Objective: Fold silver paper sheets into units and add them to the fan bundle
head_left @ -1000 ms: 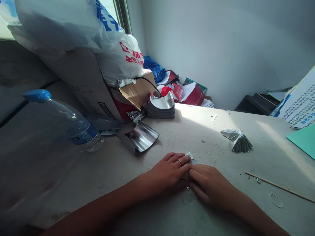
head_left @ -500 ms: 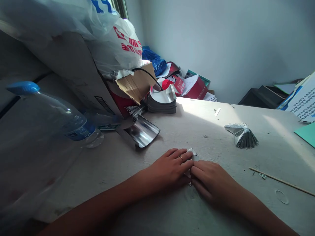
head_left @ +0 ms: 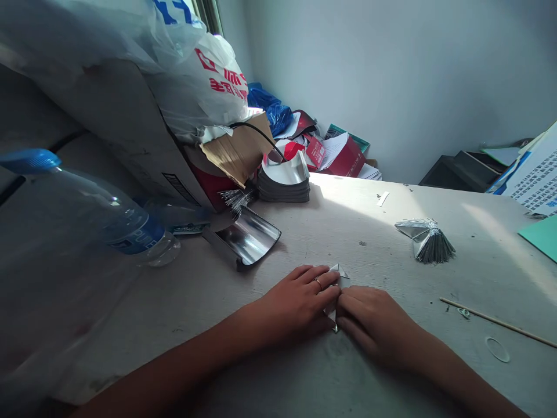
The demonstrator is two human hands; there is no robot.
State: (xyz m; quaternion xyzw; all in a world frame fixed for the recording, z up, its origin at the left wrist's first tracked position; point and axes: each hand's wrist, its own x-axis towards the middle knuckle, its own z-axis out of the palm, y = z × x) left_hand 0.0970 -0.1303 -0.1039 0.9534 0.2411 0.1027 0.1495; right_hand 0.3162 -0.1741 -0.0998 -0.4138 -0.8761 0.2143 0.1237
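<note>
Fingers shut, left hand and right hand pin a foil triangle to the worktop — loose pressure could spring the fold — a foil fan sits at two o'clock

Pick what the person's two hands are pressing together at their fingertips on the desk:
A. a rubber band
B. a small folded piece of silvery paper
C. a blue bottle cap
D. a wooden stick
B. The small folded piece of silvery paper pokes out above and below where the left hand and right hand meet on the desk.
</note>
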